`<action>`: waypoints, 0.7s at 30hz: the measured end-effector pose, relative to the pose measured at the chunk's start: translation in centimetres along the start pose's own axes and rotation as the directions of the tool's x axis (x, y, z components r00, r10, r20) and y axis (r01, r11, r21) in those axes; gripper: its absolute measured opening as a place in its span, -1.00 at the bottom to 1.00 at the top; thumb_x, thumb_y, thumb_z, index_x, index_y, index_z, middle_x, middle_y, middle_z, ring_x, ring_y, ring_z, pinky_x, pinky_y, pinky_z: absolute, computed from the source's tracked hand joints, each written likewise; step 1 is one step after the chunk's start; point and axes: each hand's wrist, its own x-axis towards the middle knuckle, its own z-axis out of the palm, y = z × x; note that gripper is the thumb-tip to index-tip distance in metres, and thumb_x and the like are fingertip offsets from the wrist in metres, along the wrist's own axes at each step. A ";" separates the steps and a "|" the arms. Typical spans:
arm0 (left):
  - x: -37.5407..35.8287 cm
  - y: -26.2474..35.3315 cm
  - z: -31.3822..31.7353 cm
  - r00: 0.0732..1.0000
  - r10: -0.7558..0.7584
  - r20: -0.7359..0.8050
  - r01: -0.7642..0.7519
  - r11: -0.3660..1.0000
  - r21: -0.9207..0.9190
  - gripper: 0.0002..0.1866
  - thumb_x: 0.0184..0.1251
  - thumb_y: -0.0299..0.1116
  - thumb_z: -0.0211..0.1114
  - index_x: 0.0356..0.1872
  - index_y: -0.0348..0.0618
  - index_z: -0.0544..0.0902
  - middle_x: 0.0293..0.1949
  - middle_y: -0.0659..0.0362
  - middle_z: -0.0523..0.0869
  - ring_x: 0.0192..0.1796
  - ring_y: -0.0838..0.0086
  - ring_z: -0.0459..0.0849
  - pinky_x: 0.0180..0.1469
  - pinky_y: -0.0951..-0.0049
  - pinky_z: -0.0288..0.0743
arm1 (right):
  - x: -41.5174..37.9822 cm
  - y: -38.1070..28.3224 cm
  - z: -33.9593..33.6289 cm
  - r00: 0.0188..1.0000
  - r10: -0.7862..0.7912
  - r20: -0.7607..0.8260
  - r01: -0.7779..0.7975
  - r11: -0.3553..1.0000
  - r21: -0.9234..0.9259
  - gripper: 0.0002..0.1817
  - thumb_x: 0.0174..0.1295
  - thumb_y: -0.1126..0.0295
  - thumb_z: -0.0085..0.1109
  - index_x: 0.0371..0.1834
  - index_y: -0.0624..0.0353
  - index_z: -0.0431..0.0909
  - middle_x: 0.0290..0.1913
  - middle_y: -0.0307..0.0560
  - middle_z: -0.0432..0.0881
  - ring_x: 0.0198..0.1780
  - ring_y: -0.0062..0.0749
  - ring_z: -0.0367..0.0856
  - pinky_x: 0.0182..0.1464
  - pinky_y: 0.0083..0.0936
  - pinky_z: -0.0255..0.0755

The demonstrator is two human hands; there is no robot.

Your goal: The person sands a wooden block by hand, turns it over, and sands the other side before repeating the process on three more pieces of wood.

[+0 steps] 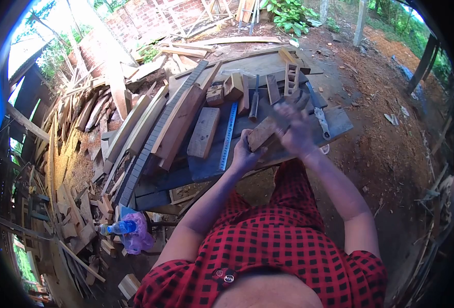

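My left hand (246, 155) is wrapped round the near end of a wooden block (262, 133), tilted over the bench (173, 177). Smeared by motion, my right hand (294, 131) is at the far end of that block; a dark shape lies by its fingers, and I cannot make out whether it is held. Just beyond the hands are a chisel-like tool (254, 100) with a dark handle and a wooden piece with square openings (291, 78). A blue ruler (229, 134) lies left of my left hand, beside a flat wooden block (203, 132).
Long timber beams (178, 123) and a dark notched strip (157, 131) line the bench's left side. A pale hand tool (321, 123) lies near its right edge. Plastic bottles (121, 227) and a purple bag (139, 237) sit at lower left. Scrap wood (75, 215) covers the ground there.
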 end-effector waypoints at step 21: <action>-0.2 0.1 0.2 0.997 0.045 -0.060 -0.044 0.999 0.019 -0.48 0.00 -0.40 0.42 -0.01 -0.10 0.37 -0.16 0.04 0.63 -0.03 0.29 0.63 0.03 0.33 0.45 | 3.0 5.6 -0.3 0.978 0.191 -0.088 -0.205 0.961 -0.186 -0.48 0.29 0.11 0.06 0.30 -0.01 0.34 0.34 -0.11 0.35 0.38 -0.32 0.26 0.35 -0.07 -0.05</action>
